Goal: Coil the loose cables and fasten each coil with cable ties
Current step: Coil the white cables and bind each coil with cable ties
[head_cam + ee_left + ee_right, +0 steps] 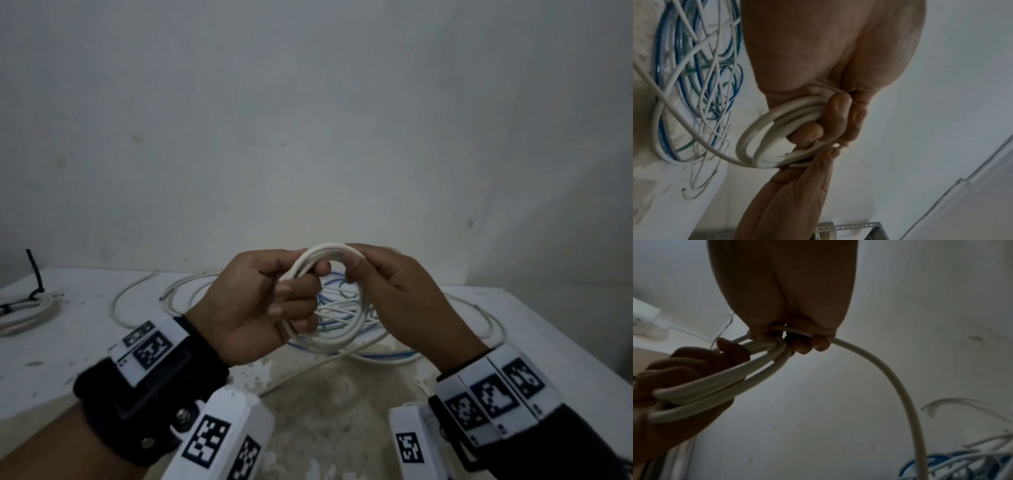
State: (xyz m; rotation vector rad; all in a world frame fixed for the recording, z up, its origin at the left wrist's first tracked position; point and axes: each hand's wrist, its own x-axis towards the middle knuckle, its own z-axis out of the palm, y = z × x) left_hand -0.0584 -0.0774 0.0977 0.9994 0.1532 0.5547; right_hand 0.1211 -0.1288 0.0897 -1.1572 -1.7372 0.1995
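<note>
Both hands hold the white coil (325,298) up above the table (534,329). The left hand (253,308) grips its left side, fingers curled through the loops. The right hand (397,294) pinches the top right, where the cable's free length (898,386) leaves the fingers and drops. Beyond lies a blue and white tangle (346,305); far left, a tied coil (27,308) with a black tie (34,274)
</note>
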